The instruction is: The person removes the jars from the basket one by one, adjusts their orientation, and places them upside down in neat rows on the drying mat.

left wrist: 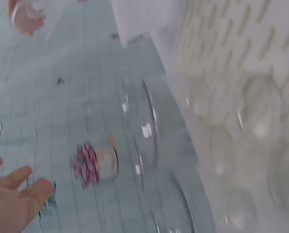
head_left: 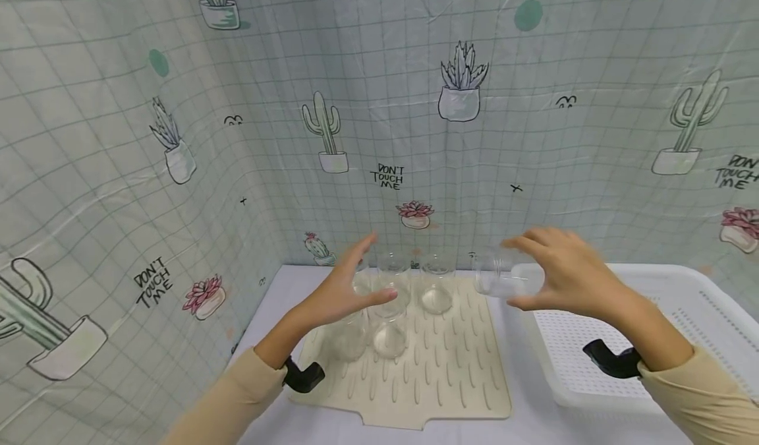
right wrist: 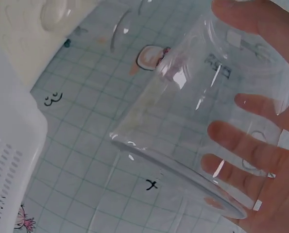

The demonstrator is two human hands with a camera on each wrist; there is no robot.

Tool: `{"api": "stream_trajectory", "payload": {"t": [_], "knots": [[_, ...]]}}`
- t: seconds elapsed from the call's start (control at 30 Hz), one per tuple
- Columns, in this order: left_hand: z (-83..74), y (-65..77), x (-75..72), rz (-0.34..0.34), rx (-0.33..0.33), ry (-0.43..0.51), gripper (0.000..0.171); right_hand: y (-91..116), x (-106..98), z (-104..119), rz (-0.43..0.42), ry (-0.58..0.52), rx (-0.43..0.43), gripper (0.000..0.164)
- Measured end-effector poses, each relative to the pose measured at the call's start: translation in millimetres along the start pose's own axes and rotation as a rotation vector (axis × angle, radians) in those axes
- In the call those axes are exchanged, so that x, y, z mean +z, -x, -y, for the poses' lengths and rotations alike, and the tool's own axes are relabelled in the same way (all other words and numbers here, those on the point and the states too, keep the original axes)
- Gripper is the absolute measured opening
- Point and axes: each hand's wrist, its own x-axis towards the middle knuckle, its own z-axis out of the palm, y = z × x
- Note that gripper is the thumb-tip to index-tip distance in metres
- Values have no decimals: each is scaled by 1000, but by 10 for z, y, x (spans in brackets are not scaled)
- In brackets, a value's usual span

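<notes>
A clear glass [head_left: 497, 275] lies tipped on its side in my right hand [head_left: 560, 270], raised between the mat and the basket. In the right wrist view the thumb and fingers [right wrist: 246, 141] grip that glass [right wrist: 183, 102] from opposite sides, its wide end facing down and left. My left hand [head_left: 340, 293], thumb and fingers spread apart, is over the left group of glasses and holds nothing. Several clear glasses stand on the cream drying mat [head_left: 439, 385]: one glass [head_left: 437, 290] at its back, another glass [head_left: 389, 339] nearer. The left hand partly hides some of them.
To the right of the mat sits a white perforated basket [head_left: 548, 359] with a raised rim. Behind and to the left hangs a grid-patterned curtain [head_left: 379, 115] with cactus prints. A white table [head_left: 267, 306] lies under everything.
</notes>
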Motion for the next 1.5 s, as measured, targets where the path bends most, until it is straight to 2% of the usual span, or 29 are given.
{"api": "stream_trajectory", "payload": {"t": [0.13,0.2,0.43,0.77,1.1,1.3,1.5], "knots": [[-165,-80,151,4,-1,201,86,-53,20,80,-20,32,-22,77],[-212,-124,231,5,3,247,85,-78,27,120,-28,34,-29,77],[-409,-255,425,16,33,240,84,-166,27,256,-45,47,-56,78],[-512,-385,612,10,65,321,79,-236,33,445,-73,59,-127,80],[-552,-424,714,44,-5,379,67,-215,14,564,-108,86,-136,78],[-562,-416,749,71,-22,392,57,-185,-25,616,-115,105,-144,82],[-587,-391,775,94,-29,466,56,-141,-73,659,-114,110,-134,81]]}}
